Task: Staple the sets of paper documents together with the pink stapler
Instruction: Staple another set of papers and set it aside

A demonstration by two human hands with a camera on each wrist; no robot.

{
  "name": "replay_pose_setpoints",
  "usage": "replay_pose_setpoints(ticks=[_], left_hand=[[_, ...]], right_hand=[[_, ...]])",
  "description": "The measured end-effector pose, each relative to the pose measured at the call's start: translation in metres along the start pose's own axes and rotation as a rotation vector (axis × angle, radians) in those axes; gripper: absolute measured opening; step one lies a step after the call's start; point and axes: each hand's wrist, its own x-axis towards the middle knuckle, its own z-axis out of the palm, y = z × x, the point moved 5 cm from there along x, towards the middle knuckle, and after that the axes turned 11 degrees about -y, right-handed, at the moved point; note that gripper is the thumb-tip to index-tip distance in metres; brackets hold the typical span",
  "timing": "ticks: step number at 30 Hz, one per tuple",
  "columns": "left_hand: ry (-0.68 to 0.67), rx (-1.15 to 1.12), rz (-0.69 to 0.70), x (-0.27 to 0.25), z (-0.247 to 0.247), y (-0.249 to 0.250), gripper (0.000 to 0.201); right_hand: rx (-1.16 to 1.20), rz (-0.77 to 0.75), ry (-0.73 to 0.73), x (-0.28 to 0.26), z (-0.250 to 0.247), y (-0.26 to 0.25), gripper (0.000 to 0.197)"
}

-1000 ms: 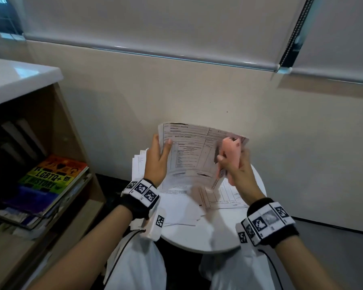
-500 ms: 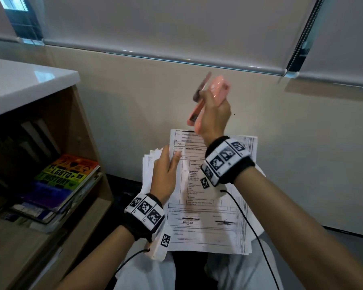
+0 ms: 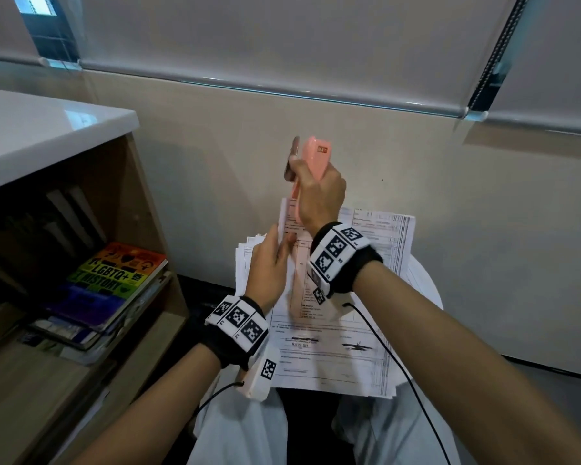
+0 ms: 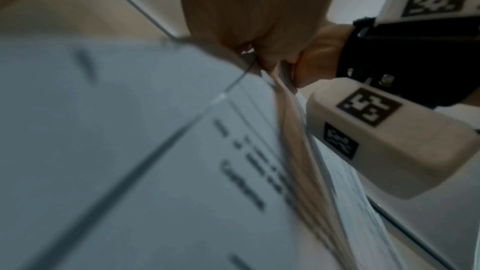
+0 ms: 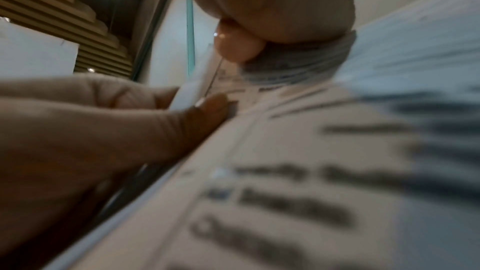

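Note:
My right hand [image 3: 316, 189] grips the pink stapler [image 3: 312, 159] upright above the papers, with its metal base hinged away from the pink body. Its lower end sits at the top left corner of the paper set [image 3: 332, 333], which lies flat in front of me. My left hand [image 3: 272, 260] pinches that corner and bends it up. In the right wrist view the stapler's rounded end [image 5: 236, 46] shows under my right hand, with my left thumb [image 5: 197, 114] pressed on the blurred sheet [image 5: 311, 171]. The left wrist view is filled by the blurred papers [image 4: 130, 151].
More loose sheets [image 3: 245, 263] lie under the set on a small round white table [image 3: 423, 286]. A wooden bookshelf [image 3: 148, 203] with a rainbow-covered book [image 3: 114, 276] stands close on the left. A beige wall is behind. A black cable [image 3: 399, 364] hangs from my right wrist.
The paper set went from held up in both hands to lying flat. My right hand rose with the stapler, then came down to the top left corner, which my left hand lifted.

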Motion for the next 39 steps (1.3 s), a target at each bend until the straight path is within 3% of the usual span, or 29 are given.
replay_pose_setpoints(ticks=[3, 6, 7, 8, 10, 13, 16, 19, 22, 25, 29, 31, 34, 36, 39], left_hand=[[-0.032, -0.012, -0.005, 0.001, -0.003, -0.002, 0.027], [-0.026, -0.038, -0.033, 0.003, -0.007, -0.010, 0.030], [-0.020, -0.055, -0.046, 0.005, -0.007, -0.014, 0.031], [-0.018, -0.078, -0.060, 0.007, -0.006, -0.015, 0.031], [-0.025, -0.140, -0.087, 0.012, 0.000, -0.020, 0.028], [-0.034, -0.168, -0.091, 0.021, 0.015, -0.022, 0.021], [-0.058, -0.066, -0.128, 0.029, 0.029, -0.033, 0.013], [-0.064, 0.043, -0.350, 0.030, 0.024, -0.078, 0.011], [-0.073, 0.539, -0.698, 0.019, -0.003, -0.135, 0.038], [-0.091, 0.691, -0.874, 0.008, -0.013, -0.164, 0.064], [-0.059, 0.816, -0.879, 0.011, -0.007, -0.179, 0.077], [-0.031, 0.840, -0.916, 0.015, -0.005, -0.181, 0.082], [-0.003, 0.782, -1.005, 0.021, -0.006, -0.181, 0.088], [-0.018, 0.736, -1.052, 0.024, -0.009, -0.183, 0.090], [-0.071, 0.702, -1.081, 0.029, -0.014, -0.191, 0.097]], right_hand=[[0.056, 0.037, 0.074, -0.001, -0.034, -0.007, 0.032], [0.091, 0.094, 0.215, -0.001, -0.101, 0.007, 0.081], [0.181, 0.105, 0.174, -0.004, -0.119, 0.017, 0.088], [0.293, 0.120, 0.078, -0.011, -0.132, 0.028, 0.078], [0.448, 0.219, -0.172, -0.039, -0.146, 0.052, 0.036], [0.330, 0.483, -0.428, -0.085, -0.152, 0.099, 0.029], [0.075, 0.625, -0.326, -0.085, -0.166, 0.143, 0.016], [-0.071, 0.683, -0.180, -0.056, -0.195, 0.169, 0.014], [-0.169, 0.733, -0.215, -0.020, -0.211, 0.190, 0.013], [-0.270, 0.789, -0.226, 0.009, -0.211, 0.223, 0.016], [-0.439, 0.785, -0.236, 0.032, -0.202, 0.279, 0.026], [-0.532, 0.792, -0.238, 0.031, -0.196, 0.298, 0.043], [-0.858, 0.749, -0.292, 0.023, -0.189, 0.312, 0.069], [-0.973, 0.624, -0.218, 0.015, -0.184, 0.297, 0.066], [-1.026, 0.451, -0.172, -0.008, -0.171, 0.256, 0.044]])
